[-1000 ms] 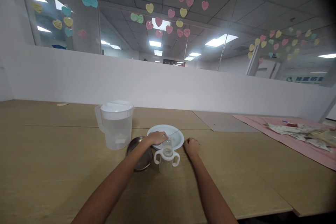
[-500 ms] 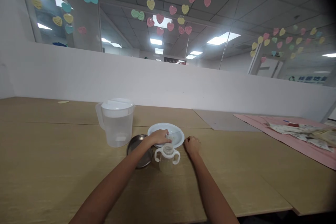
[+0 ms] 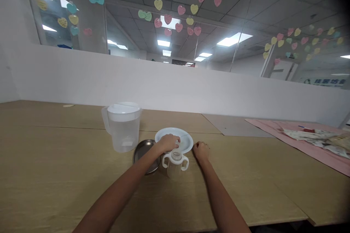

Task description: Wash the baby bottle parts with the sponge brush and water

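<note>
My left hand (image 3: 168, 142) reaches over a white plate (image 3: 188, 145), fingers pinched together; whatever is between them is too small to make out. Something thin and pale lies in the plate by the fingertips. Just in front of the plate stands a clear baby bottle (image 3: 174, 170), uncapped, with a white two-handled collar round its neck. My right hand (image 3: 201, 150) rests on the table to the right of the plate, fingers curled in. Under my left forearm, partly hidden, is a round metal dish (image 3: 140, 151).
A lidded translucent pitcher (image 3: 125, 131) holding clear liquid stands behind the metal dish. At the far right a pink cloth (image 3: 269, 126) bears plastic packets (image 3: 314, 137). A grey sheet (image 3: 232, 125) lies at the back, before a low white wall (image 3: 177, 87).
My left hand has shifted slightly within the plate and closed a little more, near the bottle's mouth. My right hand stays put. The whole view has drifted slightly.
</note>
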`<state>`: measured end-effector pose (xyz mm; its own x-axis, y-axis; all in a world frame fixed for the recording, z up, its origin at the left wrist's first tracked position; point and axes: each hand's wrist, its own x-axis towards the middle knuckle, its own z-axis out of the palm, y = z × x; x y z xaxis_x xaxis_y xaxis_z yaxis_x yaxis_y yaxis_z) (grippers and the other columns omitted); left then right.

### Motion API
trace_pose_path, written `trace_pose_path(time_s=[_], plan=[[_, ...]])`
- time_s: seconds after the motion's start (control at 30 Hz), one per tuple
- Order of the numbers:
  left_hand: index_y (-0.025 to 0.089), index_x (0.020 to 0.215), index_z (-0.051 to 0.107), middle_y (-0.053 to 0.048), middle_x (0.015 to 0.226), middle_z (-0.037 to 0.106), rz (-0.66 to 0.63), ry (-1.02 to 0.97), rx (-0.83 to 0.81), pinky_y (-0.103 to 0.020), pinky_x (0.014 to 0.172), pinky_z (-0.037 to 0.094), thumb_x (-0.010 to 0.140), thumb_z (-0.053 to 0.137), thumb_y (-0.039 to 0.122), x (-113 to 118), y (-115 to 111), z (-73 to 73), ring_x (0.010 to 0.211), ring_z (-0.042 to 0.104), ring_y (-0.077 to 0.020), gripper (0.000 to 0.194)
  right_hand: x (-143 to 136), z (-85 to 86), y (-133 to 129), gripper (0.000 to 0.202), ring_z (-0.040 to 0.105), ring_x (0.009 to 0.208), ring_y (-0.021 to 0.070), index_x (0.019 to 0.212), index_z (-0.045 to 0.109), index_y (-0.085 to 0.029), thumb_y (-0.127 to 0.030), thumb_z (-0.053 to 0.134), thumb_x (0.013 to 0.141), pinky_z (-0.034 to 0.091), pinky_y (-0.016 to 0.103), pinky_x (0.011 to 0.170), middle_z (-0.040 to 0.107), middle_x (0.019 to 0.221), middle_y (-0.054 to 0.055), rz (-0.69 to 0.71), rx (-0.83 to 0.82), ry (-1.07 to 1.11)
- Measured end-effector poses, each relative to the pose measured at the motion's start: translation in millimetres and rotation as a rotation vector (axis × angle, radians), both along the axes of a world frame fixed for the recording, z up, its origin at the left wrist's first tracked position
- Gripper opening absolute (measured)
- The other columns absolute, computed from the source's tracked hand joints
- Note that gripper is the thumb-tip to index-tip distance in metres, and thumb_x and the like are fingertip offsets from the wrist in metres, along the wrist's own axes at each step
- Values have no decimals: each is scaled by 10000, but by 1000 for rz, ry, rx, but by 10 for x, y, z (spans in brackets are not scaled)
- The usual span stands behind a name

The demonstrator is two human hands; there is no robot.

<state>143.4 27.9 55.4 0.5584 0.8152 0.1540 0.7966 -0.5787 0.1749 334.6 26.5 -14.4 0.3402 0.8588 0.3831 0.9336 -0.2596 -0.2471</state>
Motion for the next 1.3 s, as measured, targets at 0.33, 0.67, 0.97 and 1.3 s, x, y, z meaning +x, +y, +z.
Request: trace_pose_path(time_s=[0.33,0.67,0.97,1.3], plan=[[155,784,665,-114,933,635,94,-88,124,-345,778,409,730,436,191,34,-6,8,877,577,-231,239,5,-26,22,309,553,870,253,811,653,-136,-215,357,769,369,329,688,636,893,122,4,27,14],[193,860,682,-73,834,675,57,-290,143,-249,671,408,753,459,253,-75,3,223,762,600,-177,254,-18,-1,0,325,557,867,249,813,655,-121,-212,346,773,367,338,702,633,890,137,4,18,-3],[163,749,685,-11,683,644,110,-845,72,-217,567,389,600,621,286,-157,-45,475,601,531,-120,203,-41,40,-26,355,525,929,280,812,656,-128,-379,416,733,351,382,765,612,921,154,84,-34,-13],[139,695,640,4,584,605,83,-1320,-245,-207,519,398,492,714,266,-169,-167,589,535,533,-105,250,-15,97,-46,316,591,761,192,927,577,-139,-265,296,856,357,266,616,635,856,111,-31,46,200]])
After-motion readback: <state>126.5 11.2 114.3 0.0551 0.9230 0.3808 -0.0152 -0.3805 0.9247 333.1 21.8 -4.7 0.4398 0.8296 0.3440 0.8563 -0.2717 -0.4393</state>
